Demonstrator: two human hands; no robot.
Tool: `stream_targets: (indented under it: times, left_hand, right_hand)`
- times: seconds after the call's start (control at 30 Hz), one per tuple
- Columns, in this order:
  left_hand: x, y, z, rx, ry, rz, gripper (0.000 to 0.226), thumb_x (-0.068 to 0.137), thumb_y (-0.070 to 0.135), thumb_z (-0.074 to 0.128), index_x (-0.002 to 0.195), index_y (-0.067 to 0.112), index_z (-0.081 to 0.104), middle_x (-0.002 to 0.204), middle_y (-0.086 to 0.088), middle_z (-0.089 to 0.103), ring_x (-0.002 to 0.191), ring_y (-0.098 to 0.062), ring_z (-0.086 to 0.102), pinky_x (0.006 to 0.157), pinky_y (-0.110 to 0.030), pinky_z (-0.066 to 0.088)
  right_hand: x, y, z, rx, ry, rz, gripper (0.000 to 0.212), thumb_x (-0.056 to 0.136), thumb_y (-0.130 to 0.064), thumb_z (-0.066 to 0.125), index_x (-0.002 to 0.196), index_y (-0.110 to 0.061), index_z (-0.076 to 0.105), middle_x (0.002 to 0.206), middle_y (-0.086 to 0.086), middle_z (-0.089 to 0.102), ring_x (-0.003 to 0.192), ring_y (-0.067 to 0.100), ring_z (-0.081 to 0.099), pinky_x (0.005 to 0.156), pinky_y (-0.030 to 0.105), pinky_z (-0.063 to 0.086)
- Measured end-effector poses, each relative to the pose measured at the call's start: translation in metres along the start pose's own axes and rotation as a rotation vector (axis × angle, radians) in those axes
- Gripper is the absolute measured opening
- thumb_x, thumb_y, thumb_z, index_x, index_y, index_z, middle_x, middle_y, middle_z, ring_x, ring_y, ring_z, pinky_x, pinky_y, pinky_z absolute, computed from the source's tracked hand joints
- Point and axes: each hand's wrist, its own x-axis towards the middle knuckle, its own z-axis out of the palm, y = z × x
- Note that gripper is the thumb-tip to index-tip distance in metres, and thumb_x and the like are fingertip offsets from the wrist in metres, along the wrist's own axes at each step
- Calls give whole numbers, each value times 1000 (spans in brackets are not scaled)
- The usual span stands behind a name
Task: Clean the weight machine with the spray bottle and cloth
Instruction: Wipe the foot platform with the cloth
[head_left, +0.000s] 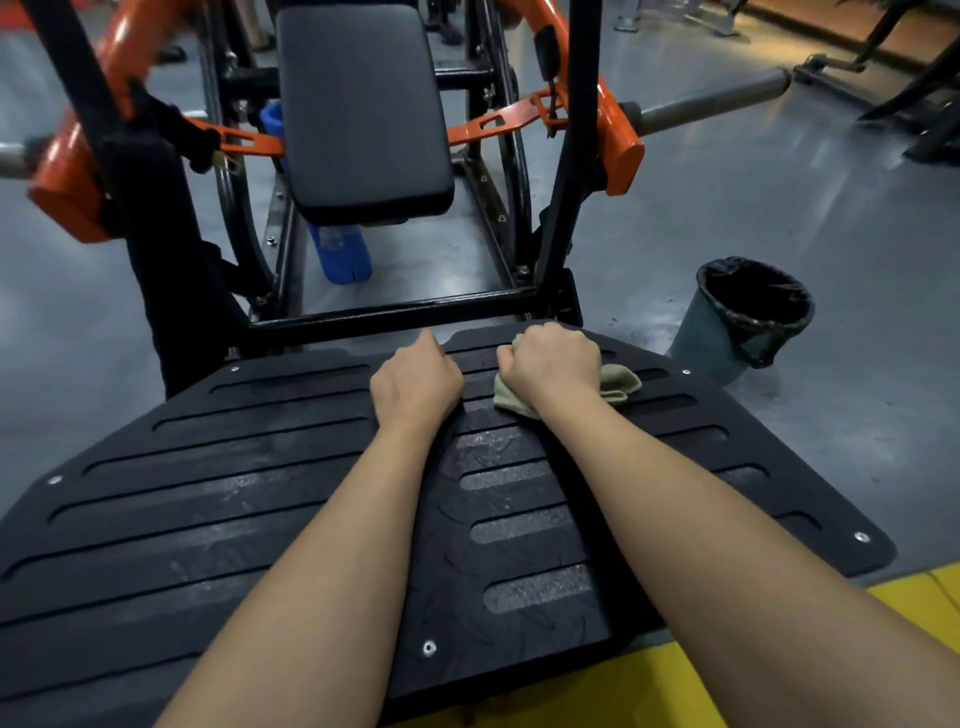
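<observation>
The weight machine's black grooved footplate (218, 499) fills the lower part of the head view. Its black padded seat (363, 109) and orange arms (618, 140) stand beyond. My right hand (553, 361) is shut on a crumpled beige cloth (621, 384), pressing it on the far middle of the footplate. My left hand (415, 382) rests palm down on the plate just left of it, fingers together, holding nothing. A blue bottle (340, 252) stands on the floor under the seat, its top hidden by the pad.
A grey bin with a black liner (743, 317) stands on the floor to the right of the footplate. A steel weight bar (711, 101) sticks out to the right. Yellow floor (909, 597) shows at the lower right. Other gym frames stand at the far right.
</observation>
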Motion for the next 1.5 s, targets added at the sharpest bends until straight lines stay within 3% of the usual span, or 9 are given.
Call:
stream_targets:
  times: [0.13,0.37,0.93,1.23,1.37,1.5]
  left_hand:
    - [-1,0,0,11,-1,0,22,98,28,44,109,17,60,107,-12,70,100,-36,65,73,-36,39]
    - [2,1,4,34,-2,5,20,98,26,44,109,17,58,106,-11,70,99,-36,64,72,-37,40]
    - [10,-2,8,50,-5,-34,21,102,32,45,113,20,58,112,-8,69,106,-34,63,75,-36,39]
    - [11,-4,8,47,11,-38,19,101,34,48,111,22,57,112,-6,69,107,-32,63,75,-36,40]
    - [12,-4,8,39,-7,-44,19,102,36,47,111,22,56,111,-5,69,106,-31,62,75,-37,41]
    - [11,-3,5,33,-13,-65,18,102,33,47,114,21,54,113,-6,67,107,-31,62,75,-36,39]
  right_hand:
    - [26,-11,14,14,-2,26,44,100,-43,43,117,-11,69,119,12,65,109,38,64,74,38,41]
    - [80,-38,42,41,11,29,36,97,-36,44,102,-13,71,108,9,70,99,33,66,69,34,37]
    - [141,-58,74,38,50,-6,33,95,-37,47,101,-14,70,104,8,70,97,32,66,68,33,36]
    - [138,-57,76,79,138,-118,36,95,-40,46,90,-11,67,98,11,69,87,34,63,67,33,38]
    - [134,-56,76,79,125,-194,43,93,-45,46,99,-10,70,102,11,68,95,35,65,70,34,39]
    - [122,-54,67,-67,47,-272,46,93,-48,43,104,-14,72,105,11,69,99,35,65,73,35,42]
